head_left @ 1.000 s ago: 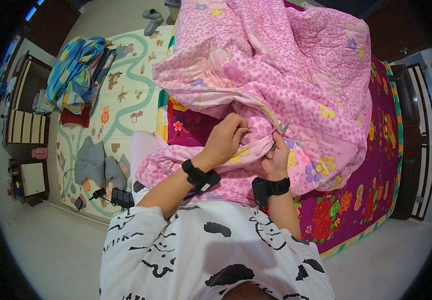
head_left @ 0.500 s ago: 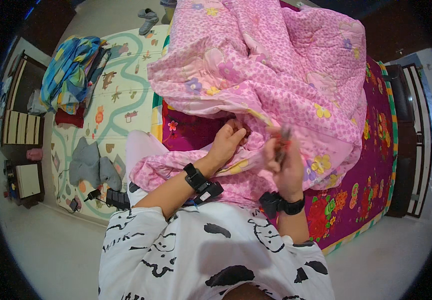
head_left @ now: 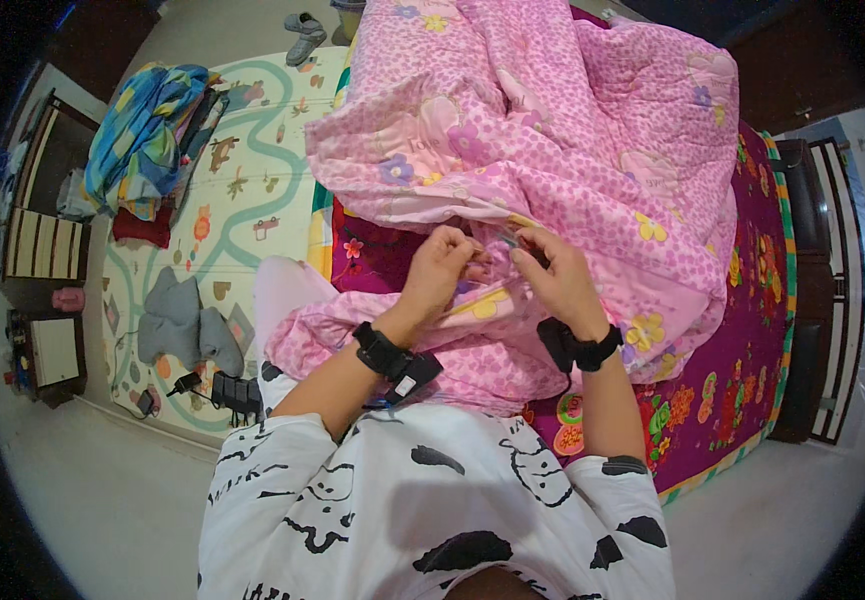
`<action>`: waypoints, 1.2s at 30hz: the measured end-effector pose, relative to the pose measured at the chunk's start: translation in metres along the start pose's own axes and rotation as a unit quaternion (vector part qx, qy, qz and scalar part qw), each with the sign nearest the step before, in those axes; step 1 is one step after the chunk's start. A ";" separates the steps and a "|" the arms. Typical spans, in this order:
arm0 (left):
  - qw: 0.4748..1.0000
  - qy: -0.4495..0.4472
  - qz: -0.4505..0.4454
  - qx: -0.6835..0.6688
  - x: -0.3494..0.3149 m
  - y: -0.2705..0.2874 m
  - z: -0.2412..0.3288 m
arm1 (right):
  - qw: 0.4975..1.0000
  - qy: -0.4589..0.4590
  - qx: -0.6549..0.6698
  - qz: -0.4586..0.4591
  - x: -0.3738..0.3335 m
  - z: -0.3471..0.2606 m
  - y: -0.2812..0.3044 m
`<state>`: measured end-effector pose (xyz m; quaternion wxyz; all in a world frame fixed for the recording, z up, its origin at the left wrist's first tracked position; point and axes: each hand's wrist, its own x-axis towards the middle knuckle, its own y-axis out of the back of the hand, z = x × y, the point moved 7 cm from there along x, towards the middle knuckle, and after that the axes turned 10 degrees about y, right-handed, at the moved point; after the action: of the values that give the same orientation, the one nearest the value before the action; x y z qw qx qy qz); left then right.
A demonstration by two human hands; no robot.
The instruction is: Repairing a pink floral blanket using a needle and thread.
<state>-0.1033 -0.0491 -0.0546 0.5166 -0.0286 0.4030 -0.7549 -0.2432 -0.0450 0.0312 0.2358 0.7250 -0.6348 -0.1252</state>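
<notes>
A pink quilt (head_left: 592, 150) with flowers and small spots lies bunched over the bed, one fold of it drawn across my lap. At its near edge my left hand (head_left: 440, 275) is closed, fingers curled and pinching the fabric. Just to the right, my right hand (head_left: 562, 275) is bent over the same edge, thumb and forefinger brought together. Whatever sits between those right fingertips is too small to make out. A strip of pale cloth stretches between the two hands. Both wrists wear black straps with small boxes.
A dark purple flowered sheet (head_left: 717, 400) covers the bed under the quilt. To the left lies a cream patterned mat (head_left: 262, 185) with a heaped blue plaid blanket (head_left: 142, 130), a grey cushion (head_left: 170, 320) and a black power adapter (head_left: 237, 392). Grey shoes (head_left: 304, 38) stand beyond.
My right hand, blurred and raised to the right before, has come up and left to the quilt edge beside my left hand. The left hand has shifted slightly left.
</notes>
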 end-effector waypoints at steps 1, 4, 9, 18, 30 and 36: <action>0.999 -0.018 0.012 0.026 0.001 0.006 0.005 | 0.997 0.006 -0.077 -0.022 0.003 -0.009 0.004; 0.983 -0.069 0.081 0.148 -0.004 0.017 0.028 | 0.989 0.039 -0.136 -0.042 0.008 -0.014 0.003; 0.954 -0.129 0.137 0.234 -0.016 0.022 0.045 | 0.965 0.149 -0.198 -0.082 0.015 -0.044 -0.018; 0.856 -0.250 0.218 0.396 -0.039 0.019 0.067 | 0.914 0.234 -0.312 -0.107 0.025 -0.056 -0.052; 0.849 -0.247 0.214 0.415 -0.043 0.021 0.067 | 0.910 0.236 -0.327 -0.099 0.028 -0.052 -0.064; 0.872 -0.248 0.219 0.361 -0.037 0.036 0.068 | 0.915 0.220 -0.321 -0.108 0.029 -0.045 -0.064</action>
<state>-0.0275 -0.0642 -0.0177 0.7262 0.0630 -0.0434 -0.6832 -0.1612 -0.0599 0.0410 0.5743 0.6836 -0.4108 -0.1845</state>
